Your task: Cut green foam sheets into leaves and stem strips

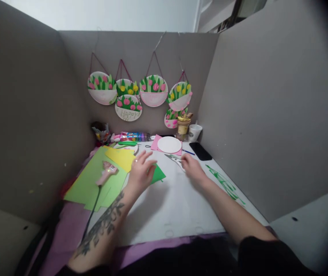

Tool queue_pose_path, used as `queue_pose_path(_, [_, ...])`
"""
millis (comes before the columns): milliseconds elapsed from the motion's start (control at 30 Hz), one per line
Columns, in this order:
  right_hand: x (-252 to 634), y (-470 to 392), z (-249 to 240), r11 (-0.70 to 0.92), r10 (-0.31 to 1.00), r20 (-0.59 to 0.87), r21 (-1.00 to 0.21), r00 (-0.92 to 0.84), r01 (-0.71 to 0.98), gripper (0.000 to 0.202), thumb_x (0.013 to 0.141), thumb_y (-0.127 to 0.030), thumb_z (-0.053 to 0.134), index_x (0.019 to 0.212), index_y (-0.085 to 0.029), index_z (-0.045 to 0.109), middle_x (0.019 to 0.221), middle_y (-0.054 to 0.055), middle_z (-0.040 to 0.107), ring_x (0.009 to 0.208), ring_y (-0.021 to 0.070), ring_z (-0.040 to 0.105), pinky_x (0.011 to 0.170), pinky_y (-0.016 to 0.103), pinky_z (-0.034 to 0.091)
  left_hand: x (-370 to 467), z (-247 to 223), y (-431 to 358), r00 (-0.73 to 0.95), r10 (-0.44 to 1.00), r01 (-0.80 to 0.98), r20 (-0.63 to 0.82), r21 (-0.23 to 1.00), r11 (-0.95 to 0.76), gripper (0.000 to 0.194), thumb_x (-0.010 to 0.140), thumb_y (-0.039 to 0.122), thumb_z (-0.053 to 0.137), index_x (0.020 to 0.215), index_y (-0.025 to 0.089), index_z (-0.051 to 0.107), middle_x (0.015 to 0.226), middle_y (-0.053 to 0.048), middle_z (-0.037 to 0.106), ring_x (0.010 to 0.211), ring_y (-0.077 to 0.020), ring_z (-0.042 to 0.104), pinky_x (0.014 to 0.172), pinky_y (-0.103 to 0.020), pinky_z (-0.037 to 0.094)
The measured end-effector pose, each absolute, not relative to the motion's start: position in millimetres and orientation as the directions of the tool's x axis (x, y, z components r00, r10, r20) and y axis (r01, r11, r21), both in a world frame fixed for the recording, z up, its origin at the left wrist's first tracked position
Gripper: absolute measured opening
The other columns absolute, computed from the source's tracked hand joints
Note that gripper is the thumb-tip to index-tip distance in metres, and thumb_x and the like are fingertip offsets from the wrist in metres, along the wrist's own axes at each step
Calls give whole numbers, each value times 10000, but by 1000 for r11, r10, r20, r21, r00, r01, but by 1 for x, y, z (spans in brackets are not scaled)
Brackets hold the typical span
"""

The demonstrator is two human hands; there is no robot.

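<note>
My left hand (pixel 143 168) is raised over the table with its fingers apart. Just beyond its fingertips and partly hidden by it is a piece of dark green paper (pixel 158 174). My right hand (pixel 193 167) is closed at the handle end of a pair of scissors (pixel 174 159), whose blades point away to the left. The handles are mostly covered by my fingers. Behind the scissors, a white paper plate (pixel 169 144) lies on a pink sheet (pixel 156 142).
On the left, a pink glue gun (pixel 106 174) rests on light green sheets (pixel 89 184) beside yellow paper (pixel 120 158). Thin green paper scraps (pixel 224 182) and a black phone (pixel 200 151) are on the right. Decorated plates (pixel 154 91) hang on the grey back panel.
</note>
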State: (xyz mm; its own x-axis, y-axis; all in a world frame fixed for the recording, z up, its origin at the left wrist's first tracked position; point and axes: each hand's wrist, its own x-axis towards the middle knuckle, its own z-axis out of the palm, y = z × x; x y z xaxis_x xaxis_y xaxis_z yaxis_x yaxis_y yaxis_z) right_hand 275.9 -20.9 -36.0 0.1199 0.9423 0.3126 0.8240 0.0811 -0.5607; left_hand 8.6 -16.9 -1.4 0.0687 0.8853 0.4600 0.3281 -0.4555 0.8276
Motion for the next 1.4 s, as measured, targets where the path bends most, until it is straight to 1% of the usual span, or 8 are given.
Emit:
queue_pose_path(167, [340, -53, -17, -383, 859, 247, -273, 449, 882, 357, 862, -233, 495, 1198, -132, 560, 948, 192, 659, 887, 296, 609, 753, 370, 411, -4, -28, -13, 294, 849, 520, 440, 671, -528, 171, 574, 225, 778, 724, 242, 698, 958, -107, 683, 946, -307, 615, 911, -416, 426])
queue_pose_path(267, [315, -60, -18, -228, 937, 227, -183, 267, 956, 313, 823, -301, 584, 1075, -124, 640, 1102, 218, 611, 1027, 321, 563, 833, 386, 405, -6, -43, -12, 373, 844, 531, 384, 658, -534, 222, 527, 239, 807, 723, 248, 704, 895, -95, 690, 858, -287, 632, 839, -374, 462])
queue_pose_path(400, [233, -55, -33, 164, 986, 70, -345, -149, 924, 393, 835, -379, 579, 1174, -182, 593, 1108, 113, 636, 979, 225, 593, 816, 291, 417, -8, -51, -17, 438, 850, 597, 294, 612, -519, 280, 583, 289, 789, 852, 239, 727, 1000, -102, 695, 970, -295, 613, 905, -376, 448])
queue_pose_path(833, [175, -33, -62, 155, 984, -45, -263, -173, 952, 160, 897, -255, 456, 932, -185, 595, 958, 89, 674, 893, 227, 620, 685, 292, 383, -4, -50, -20, 507, 856, 789, 97, 349, -507, 390, 796, 334, 602, 1169, 229, 647, 1288, -74, 588, 1194, -288, 497, 1000, -424, 395])
queue_pose_path(1000, [193, -35, -57, 231, 970, 35, -436, -240, 870, 132, 884, -237, 468, 877, -176, 585, 920, 78, 646, 847, 195, 592, 700, 274, 395, -4, -48, -24, 500, 856, 792, 129, 332, -512, 346, 802, 296, 589, 1132, 214, 654, 1250, -72, 612, 1160, -270, 522, 978, -394, 411])
queue_pose_path(1100, [233, -38, -42, 128, 990, 128, -564, -67, 816, 202, 926, -225, 377, 934, -192, 576, 876, 58, 637, 799, 182, 580, 691, 275, 405, 0, -47, -25, 527, 838, 788, 144, 285, -545, 234, 820, 225, 545, 1006, 180, 679, 1086, -87, 673, 1049, -245, 578, 915, -348, 437])
queue_pose_path(1267, [271, -32, -25, -278, 828, 399, -316, 393, 907, 310, 837, -203, 557, 1139, -136, 584, 1180, 210, 555, 1057, 320, 502, 837, 402, 371, 10, -52, -23, 515, 849, 828, 122, 187, -529, 222, 875, 168, 448, 830, 144, 665, 882, -111, 678, 862, -222, 619, 769, -312, 446])
queue_pose_path(1400, [227, -30, -39, 290, 920, 331, -211, -211, 933, 308, 847, -238, 582, 1150, -186, 606, 1119, 122, 606, 1043, 249, 507, 894, 353, 357, 8, -57, -18, 554, 810, 805, 191, 128, -580, 213, 893, 191, 471, 798, 159, 659, 829, -86, 676, 823, -214, 613, 762, -324, 419])
